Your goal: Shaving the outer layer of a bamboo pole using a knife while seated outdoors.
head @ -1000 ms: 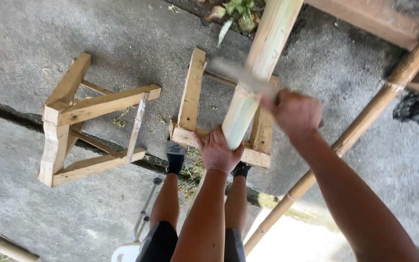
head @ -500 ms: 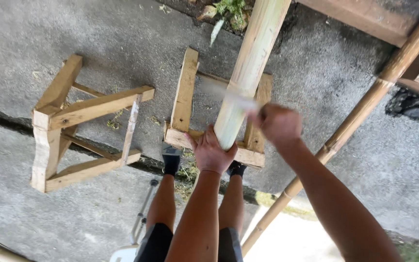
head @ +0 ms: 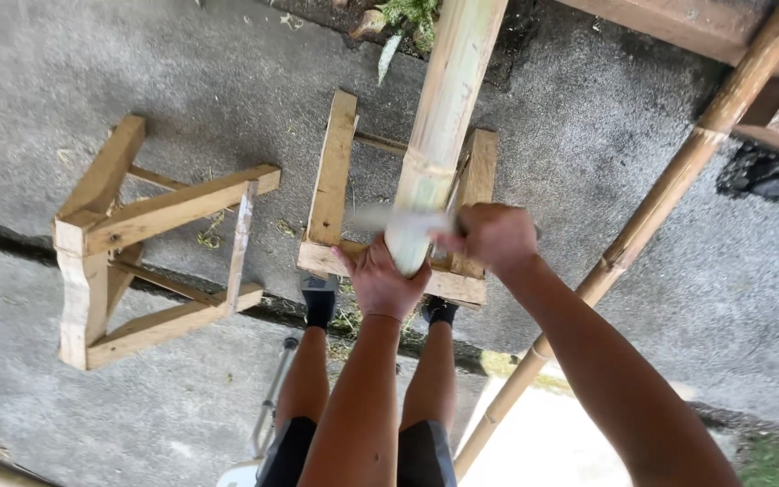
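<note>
Far left of the fingers: an empty wooden trestle (head: 128, 243) on the concrete floor (head: 588, 135). Left hand (head: 380, 281) cupped under the near end of a thick bamboo pole (head: 439, 135), fingers wrapped around it, holding. Pole resting across a second wooden trestle (head: 335, 171) just beyond the fingers. Right hand (head: 493, 236) closed on a blurred blade (head: 389, 218) laid against the pole's end. Right of those fingers: a thin brown bamboo pole (head: 669, 189), slanting.
</note>
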